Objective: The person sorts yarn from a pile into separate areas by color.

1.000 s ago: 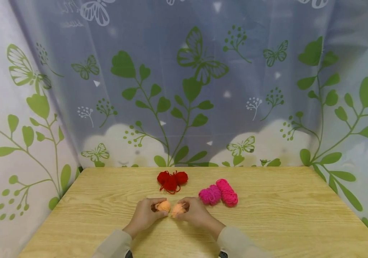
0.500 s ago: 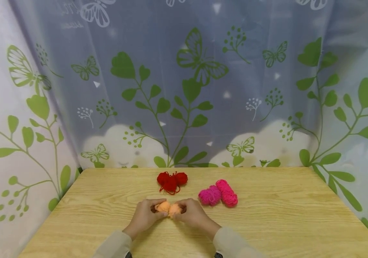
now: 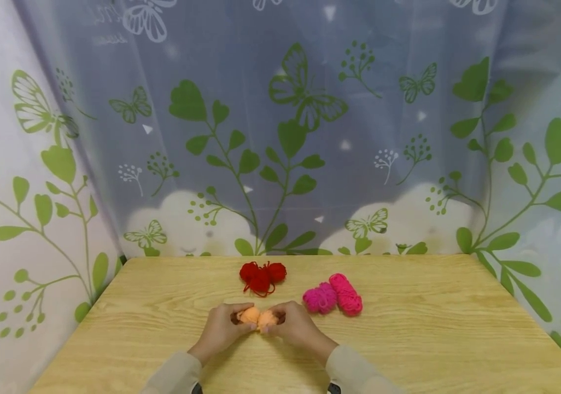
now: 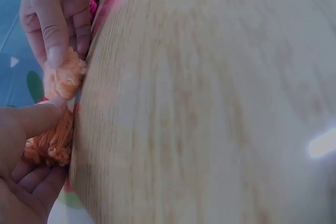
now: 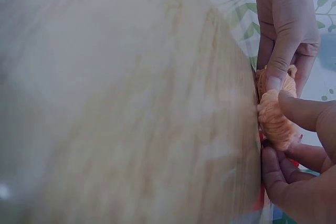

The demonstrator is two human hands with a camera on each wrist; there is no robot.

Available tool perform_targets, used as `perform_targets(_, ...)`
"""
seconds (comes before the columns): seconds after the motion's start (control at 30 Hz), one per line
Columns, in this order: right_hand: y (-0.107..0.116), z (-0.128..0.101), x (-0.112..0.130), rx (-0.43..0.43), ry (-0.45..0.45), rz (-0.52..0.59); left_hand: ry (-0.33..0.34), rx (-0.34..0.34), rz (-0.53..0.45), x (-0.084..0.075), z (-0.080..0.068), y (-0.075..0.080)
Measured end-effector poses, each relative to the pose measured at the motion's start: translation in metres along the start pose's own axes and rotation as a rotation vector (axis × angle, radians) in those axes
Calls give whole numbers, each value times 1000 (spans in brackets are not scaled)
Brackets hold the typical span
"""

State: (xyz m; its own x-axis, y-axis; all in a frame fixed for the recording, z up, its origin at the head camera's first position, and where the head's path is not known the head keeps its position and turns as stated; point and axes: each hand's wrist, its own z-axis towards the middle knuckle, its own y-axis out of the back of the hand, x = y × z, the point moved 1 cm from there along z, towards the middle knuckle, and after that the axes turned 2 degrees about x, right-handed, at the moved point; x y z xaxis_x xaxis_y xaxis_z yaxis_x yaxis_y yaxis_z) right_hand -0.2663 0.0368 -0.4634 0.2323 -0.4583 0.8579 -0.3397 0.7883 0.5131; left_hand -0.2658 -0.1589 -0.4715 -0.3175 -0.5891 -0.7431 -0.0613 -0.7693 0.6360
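Observation:
Two small orange yarn bundles touch each other just above the wooden table (image 3: 408,339). My left hand (image 3: 238,323) pinches the left orange bundle (image 3: 249,315) between thumb and fingers. My right hand (image 3: 280,322) pinches the right orange bundle (image 3: 267,319) the same way. In the left wrist view my left hand (image 4: 31,145) grips its orange bundle (image 4: 52,140), with the other bundle (image 4: 65,74) beside it. In the right wrist view my right hand (image 5: 294,129) holds its orange bundle (image 5: 275,119) against the left one (image 5: 265,74).
A red yarn bundle (image 3: 262,276) lies behind the hands. A magenta bundle (image 3: 320,298) and a pink bundle (image 3: 346,294) lie side by side to the right. A leaf and butterfly curtain (image 3: 280,137) surrounds the table on three sides.
The two hands have come closer, so the orange bundles that were slightly apart one second ago now touch. Little has changed in the last half second.

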Motion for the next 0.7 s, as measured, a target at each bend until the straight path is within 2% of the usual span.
perform_targets(0.2,2,1,0,-20,8,15,-19,2,3,0,2,2)
perform_targets(0.47,7,-4,-1,-6,14,-1,-18,54,-32,2,0,5)
perform_targets(0.7,29,-20,-5,34,42,-21,-22,76,51,9,-6,15)
